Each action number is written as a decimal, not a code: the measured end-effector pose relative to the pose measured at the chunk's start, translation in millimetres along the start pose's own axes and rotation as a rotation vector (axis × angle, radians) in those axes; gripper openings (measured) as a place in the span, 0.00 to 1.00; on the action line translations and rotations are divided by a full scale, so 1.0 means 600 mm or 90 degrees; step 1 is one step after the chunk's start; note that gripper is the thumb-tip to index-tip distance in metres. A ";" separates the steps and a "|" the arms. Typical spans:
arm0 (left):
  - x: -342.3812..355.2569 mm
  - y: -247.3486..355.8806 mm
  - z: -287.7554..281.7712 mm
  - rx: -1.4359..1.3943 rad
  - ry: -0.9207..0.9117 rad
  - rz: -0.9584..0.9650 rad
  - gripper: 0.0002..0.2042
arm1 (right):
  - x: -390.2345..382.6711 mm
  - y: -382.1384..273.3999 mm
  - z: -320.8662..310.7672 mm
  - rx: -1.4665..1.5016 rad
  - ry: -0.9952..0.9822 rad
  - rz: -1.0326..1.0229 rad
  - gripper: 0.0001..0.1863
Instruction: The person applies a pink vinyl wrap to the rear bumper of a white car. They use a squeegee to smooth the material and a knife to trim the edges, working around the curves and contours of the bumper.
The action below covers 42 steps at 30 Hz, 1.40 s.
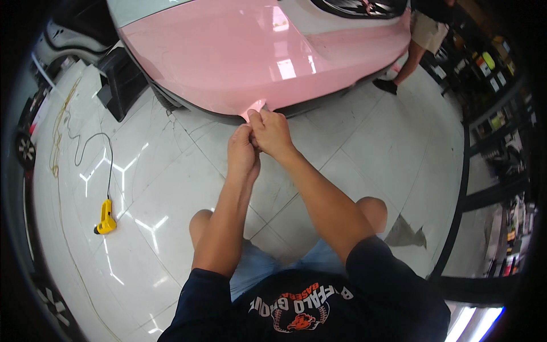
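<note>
A glossy pink car bumper [211,68] curves across the top of the view, with a dark lower edge. At its bottom edge a loose flap of pink film [254,109] sticks out. Both hands meet at this flap, close together. My left hand [242,153] is closed, its thumb and fingers pinched at the flap's lower end. Just to the right and slightly higher, my right hand [272,132] is closed around the film, fingers curled. Between the hands, the film's end is hidden by the fingers.
A yellow heat gun [106,218] lies on the tiled floor at left, its cord running upward. A black bin-like piece [122,82] stands near the car. Another person [428,37] stands at the far right. A grey scrap [405,233] lies right of my knees. Shelves line the right.
</note>
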<state>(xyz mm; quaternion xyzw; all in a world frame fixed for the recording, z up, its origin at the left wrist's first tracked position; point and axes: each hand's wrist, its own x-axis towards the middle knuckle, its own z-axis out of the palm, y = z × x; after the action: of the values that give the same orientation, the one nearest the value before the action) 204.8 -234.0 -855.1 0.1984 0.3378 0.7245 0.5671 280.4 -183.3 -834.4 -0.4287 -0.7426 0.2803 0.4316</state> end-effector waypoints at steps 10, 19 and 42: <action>0.025 0.032 -0.028 -0.054 -0.176 -0.234 0.21 | -0.014 -0.007 -0.012 -0.208 -0.009 -0.081 0.17; 0.041 0.023 0.012 0.036 -0.071 -0.059 0.16 | -0.038 0.003 -0.041 0.044 0.079 0.071 0.25; -0.018 0.130 -0.067 0.002 -0.164 -0.132 0.13 | -0.024 -0.104 0.018 0.080 -0.063 0.020 0.21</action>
<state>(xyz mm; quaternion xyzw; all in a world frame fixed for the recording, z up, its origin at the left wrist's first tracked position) 127.1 -264.8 -825.9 0.2544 0.2820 0.6304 0.6770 250.1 -226.3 -796.1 -0.3978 -0.7374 0.3537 0.4159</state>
